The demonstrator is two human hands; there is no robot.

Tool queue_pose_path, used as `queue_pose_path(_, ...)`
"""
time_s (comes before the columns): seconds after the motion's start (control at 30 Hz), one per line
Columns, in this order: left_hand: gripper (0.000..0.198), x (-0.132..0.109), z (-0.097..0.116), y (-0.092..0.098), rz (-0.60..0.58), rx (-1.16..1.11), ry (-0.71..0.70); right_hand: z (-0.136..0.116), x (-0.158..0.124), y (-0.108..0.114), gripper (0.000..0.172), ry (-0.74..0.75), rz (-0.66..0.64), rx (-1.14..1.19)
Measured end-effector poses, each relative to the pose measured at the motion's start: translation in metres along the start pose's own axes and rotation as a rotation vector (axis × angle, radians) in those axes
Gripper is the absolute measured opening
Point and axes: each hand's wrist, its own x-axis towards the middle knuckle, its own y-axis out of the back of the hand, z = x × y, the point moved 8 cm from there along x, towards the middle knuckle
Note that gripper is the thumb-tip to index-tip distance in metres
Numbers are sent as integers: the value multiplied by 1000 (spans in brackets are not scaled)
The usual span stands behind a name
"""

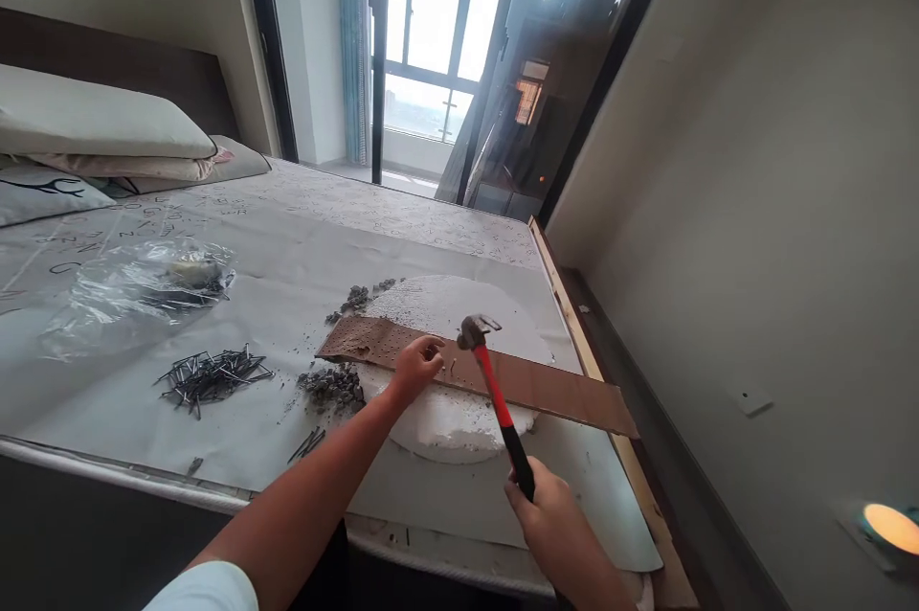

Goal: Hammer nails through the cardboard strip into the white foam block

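My right hand (556, 515) is wrapped round the black grip of a claw hammer (495, 391) with a red shaft. The hammer's metal head hovers over or close by a long brown board (560, 391). On that board rests my left hand (417, 370), fingers curled and pinched together; whatever is between them is too small to make out. Just right of those fingers a thin nail (452, 367) shows at the board. Many small holes dot the board's left end. Beneath it lies a round white slab (459, 295) with a rough, crumbled front part.
Loose nails (212, 376) lie heaped at left, behind them a clear plastic bag (122, 295). Grey rubble (334, 389) borders the slab. Everything sits on a sheet-covered mattress (287, 209) with pillows (100, 113) at far left. A wooden rail (574, 314) runs along the right edge, near the wall.
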Motion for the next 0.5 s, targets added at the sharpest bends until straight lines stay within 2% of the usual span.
queue_pose_path(0.1, 23, -1, 1, 21, 72, -177, 65, 5, 7, -8, 15, 8, -32, -12)
queue_pose_path(0.2, 20, -5, 5, 45, 136, -242, 73, 8, 5, -7, 13, 17, -7, 126)
queue_pose_path(0.4, 11, -25, 15, 114, 260, 32, 17, 13, -6, -25, 28, -89, -181, 640)
queue_pose_path(0.5, 16, -40, 6, 148, 284, 220, 66, 13, -7, -34, 33, -115, -231, 760)
